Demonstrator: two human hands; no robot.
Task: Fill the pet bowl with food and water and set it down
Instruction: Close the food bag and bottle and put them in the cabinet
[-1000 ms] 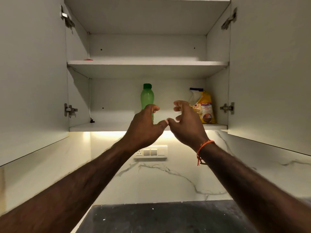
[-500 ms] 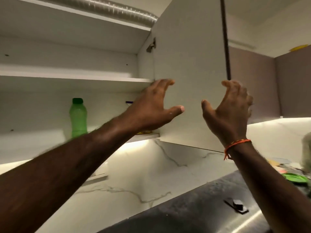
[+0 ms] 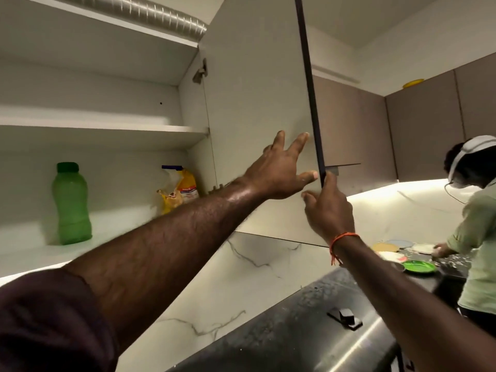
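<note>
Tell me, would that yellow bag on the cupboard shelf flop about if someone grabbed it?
Probably. The yellow bag looks crumpled and slumps against the cupboard's side wall, so it seems soft rather than stiff. Its rumpled top suggests it is partly emptied, so likely light, and its contents may shift when lifted.

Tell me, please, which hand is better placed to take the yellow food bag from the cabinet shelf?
Probably the left hand: open, on the cabinet side. The right hand grips the door edge, farther from the food bag.

A second person (image 3: 475,229) in a pale green shirt stands at the dark bench (image 3: 281,336) beside coloured plates (image 3: 418,266). A ribbed silver duct (image 3: 150,12) runs above the cabinet.
</note>
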